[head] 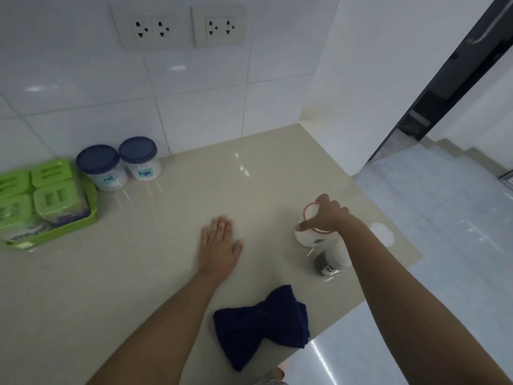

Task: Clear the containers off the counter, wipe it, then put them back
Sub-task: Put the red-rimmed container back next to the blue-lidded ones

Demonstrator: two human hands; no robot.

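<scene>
My right hand (329,216) grips from above the red-rimmed lid of a white jar (305,236) near the counter's right edge. A second jar with dark contents (329,262) stands just in front of it, partly behind my forearm. My left hand (220,244) lies flat and open on the beige counter (172,218), holding nothing. A dark blue cloth (262,325) lies crumpled near the front edge. At the back left stand two blue-lidded jars, labelled MSG (104,168) and Sugar (141,159).
A green tray (83,220) with several green-lidded boxes sits at the far left. Tiled wall with two sockets (177,26) is behind. The counter ends on the right above a grey floor (444,218) and steps.
</scene>
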